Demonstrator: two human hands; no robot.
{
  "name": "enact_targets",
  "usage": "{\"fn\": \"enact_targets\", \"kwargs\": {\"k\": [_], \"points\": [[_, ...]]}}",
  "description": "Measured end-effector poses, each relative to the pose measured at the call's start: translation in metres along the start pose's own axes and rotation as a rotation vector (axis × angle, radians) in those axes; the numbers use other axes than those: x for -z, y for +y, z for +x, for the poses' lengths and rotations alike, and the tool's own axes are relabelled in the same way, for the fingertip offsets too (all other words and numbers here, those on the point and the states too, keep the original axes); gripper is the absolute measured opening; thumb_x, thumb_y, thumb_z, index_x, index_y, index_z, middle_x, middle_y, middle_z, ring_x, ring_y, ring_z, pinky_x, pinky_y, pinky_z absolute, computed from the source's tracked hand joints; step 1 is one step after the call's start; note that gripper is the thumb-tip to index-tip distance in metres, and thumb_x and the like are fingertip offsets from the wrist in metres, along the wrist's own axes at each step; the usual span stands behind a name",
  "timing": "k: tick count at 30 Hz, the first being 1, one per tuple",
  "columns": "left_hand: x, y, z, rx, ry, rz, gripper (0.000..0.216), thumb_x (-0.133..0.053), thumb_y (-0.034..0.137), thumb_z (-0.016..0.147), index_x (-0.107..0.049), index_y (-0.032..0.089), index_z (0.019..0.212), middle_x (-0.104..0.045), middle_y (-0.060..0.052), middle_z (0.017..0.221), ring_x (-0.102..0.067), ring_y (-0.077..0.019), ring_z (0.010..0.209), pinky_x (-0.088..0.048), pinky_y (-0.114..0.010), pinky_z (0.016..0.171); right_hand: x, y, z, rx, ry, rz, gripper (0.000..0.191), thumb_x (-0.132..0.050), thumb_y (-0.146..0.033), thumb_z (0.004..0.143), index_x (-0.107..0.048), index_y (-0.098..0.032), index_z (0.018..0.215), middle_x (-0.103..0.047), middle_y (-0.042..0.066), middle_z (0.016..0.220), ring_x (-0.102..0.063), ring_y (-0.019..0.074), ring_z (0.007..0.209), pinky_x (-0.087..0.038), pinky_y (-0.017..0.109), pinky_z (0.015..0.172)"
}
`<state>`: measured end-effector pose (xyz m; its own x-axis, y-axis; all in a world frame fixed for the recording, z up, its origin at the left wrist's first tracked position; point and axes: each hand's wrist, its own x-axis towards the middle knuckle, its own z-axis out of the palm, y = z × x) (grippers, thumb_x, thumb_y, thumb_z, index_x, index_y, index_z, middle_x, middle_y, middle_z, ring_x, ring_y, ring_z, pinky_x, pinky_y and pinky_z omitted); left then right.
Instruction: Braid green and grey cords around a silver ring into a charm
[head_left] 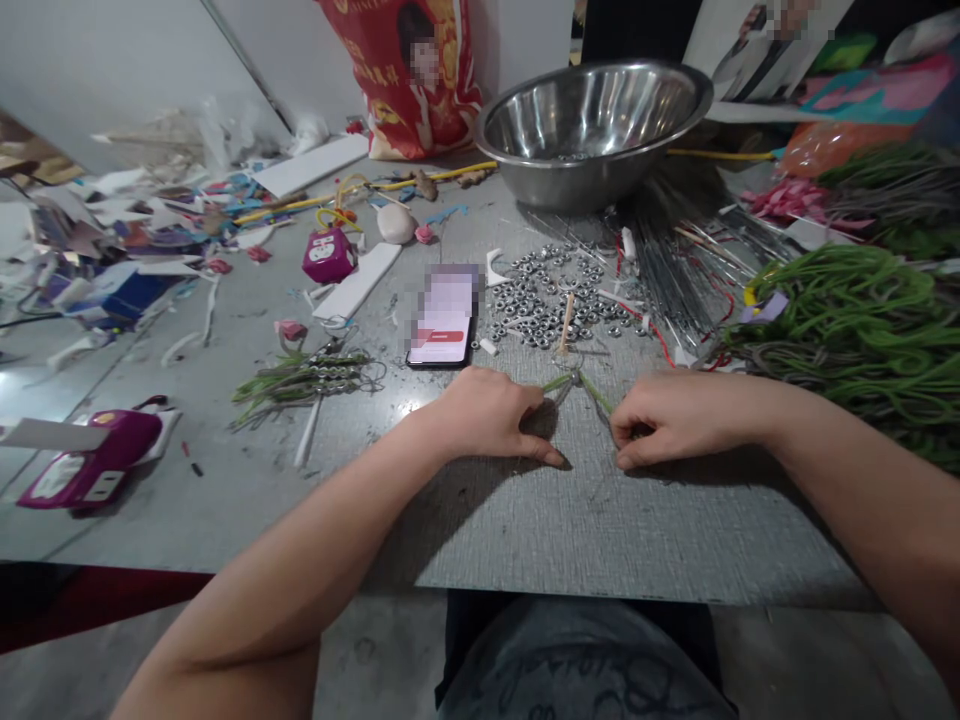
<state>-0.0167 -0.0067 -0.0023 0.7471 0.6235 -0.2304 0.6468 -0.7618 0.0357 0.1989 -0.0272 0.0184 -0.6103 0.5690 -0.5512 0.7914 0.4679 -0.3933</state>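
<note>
A green cord (pixel 596 393) runs between my two hands in an upside-down V just above the table. At its peak sits a small metal piece (pixel 576 378), too small to make out fully. My left hand (pixel 491 412) has its fingers curled on the left end of the cord, with the thumb stretched out apart. The right end is pinched in my right hand (pixel 667 418), fingers closed. Just beyond the hands stands a short wooden stick (pixel 567 322) at the edge of a spread of metal nuts (pixel 529 295).
A phone (pixel 444 318) lies left of the nuts. Behind are a steel bowl (pixel 585 185) and a red bag (pixel 409 80). Green and grey cords (pixel 862 310) and thin metal wires (pixel 667 260) lie right. A cord bundle (pixel 289 385) and purple power sockets (pixel 112 465) are left.
</note>
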Motion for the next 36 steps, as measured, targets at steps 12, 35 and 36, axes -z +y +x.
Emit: {"fn": "enact_targets", "kwargs": {"k": [12,35,36], "points": [[0.002,-0.003,-0.002,-0.086,0.122,-0.090,0.065,-0.030,0.066,0.085,-0.061,0.018,0.054,-0.054,-0.001,0.048,-0.042,-0.0083,0.042,-0.016,-0.025,0.046,0.010,0.029,-0.005,-0.076,0.128,0.187,0.037,-0.049,-0.047,0.080,-0.056,-0.020,0.056,-0.049,-0.002,0.050,-0.042,0.0105,0.047,-0.028,0.025,0.047],[-0.027,0.000,0.008,-0.121,0.536,0.011,0.028,-0.046,0.024,0.083,-0.061,0.017,0.105,-0.060,-0.009,0.113,-0.053,-0.0203,0.088,-0.048,-0.034,0.075,-0.028,0.013,0.030,-0.198,0.773,-0.244,0.022,-0.045,-0.029,0.084,-0.062,-0.020,0.096,-0.071,0.005,0.091,-0.063,0.0209,0.080,-0.031,0.028,0.057],[-0.028,-0.001,0.009,-0.131,0.547,0.007,0.029,-0.045,0.023,0.083,-0.061,0.017,0.106,-0.060,-0.009,0.115,-0.053,-0.0206,0.088,-0.048,-0.035,0.076,-0.028,0.014,0.031,-0.197,0.760,-0.254,0.022,-0.045,-0.029,0.085,-0.062,-0.020,0.095,-0.071,0.005,0.090,-0.063,0.0212,0.080,-0.031,0.029,0.058]]}}
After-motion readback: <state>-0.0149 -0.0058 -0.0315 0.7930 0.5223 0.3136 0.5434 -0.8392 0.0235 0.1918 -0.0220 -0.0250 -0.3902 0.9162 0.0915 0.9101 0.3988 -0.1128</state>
